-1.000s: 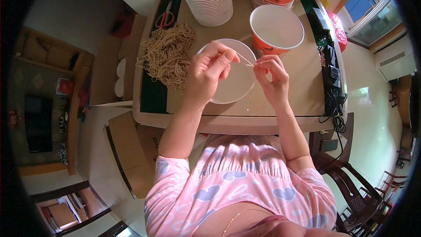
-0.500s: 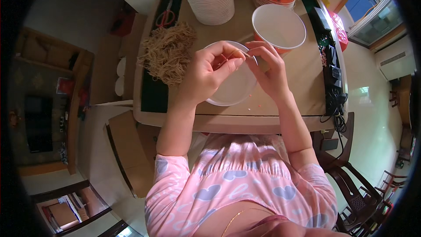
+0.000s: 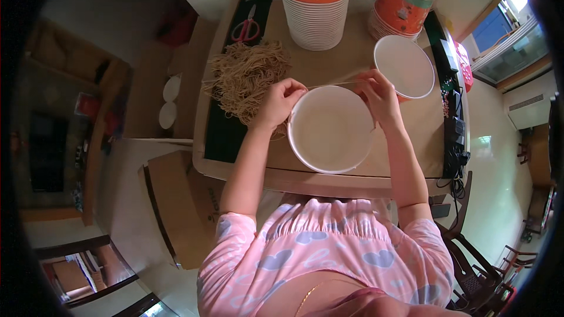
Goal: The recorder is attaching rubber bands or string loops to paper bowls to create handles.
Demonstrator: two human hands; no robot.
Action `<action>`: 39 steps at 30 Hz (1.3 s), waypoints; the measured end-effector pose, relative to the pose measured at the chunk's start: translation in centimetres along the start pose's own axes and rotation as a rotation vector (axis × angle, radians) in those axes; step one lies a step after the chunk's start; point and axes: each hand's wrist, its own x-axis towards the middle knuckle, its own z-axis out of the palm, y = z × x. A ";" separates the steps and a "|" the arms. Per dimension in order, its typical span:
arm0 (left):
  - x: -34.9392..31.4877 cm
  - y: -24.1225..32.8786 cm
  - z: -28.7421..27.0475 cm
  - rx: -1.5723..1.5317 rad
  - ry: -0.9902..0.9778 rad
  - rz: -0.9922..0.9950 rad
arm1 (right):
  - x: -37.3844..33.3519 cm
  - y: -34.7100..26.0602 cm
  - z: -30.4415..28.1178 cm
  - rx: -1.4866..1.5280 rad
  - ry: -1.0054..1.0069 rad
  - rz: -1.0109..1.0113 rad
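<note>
A thin beige string (image 3: 336,84) is stretched between my two hands, just past the far rim of a white paper bucket (image 3: 329,135). My left hand (image 3: 277,105) pinches one end at the bucket's upper left. At the upper right, my right hand (image 3: 383,101) has its fingers closed on the other end, and a short piece hangs below it. The bucket stands with its mouth up in front of me. Beside my left hand lies a tangled heap of beige string (image 3: 249,79). Close to my right hand is a second open bucket (image 3: 404,66), white inside and orange outside.
Pink-handled scissors (image 3: 245,29) lie beyond the string heap. Tall nested paper buckets (image 3: 317,23) stand at the back, with another orange stack (image 3: 400,12) to their right. A black power strip with cables (image 3: 453,126) runs along the table's right edge.
My hands have moved apart, drawing the string out between them. Before, they were close together over the bucket. The whole view has shifted a little.
</note>
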 end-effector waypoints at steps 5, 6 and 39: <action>-0.6 -3.3 0.2 -0.236 -0.027 -0.073 | 0.4 2.9 -1.1 -0.103 -0.127 0.028; -1.1 -3.5 0.4 -0.239 -0.024 -0.072 | 0.2 3.4 -1.5 -0.116 -0.193 0.101; -9.4 -4.4 3.3 -0.243 0.473 0.072 | 17.9 -16.5 -21.4 -1.392 0.347 -0.945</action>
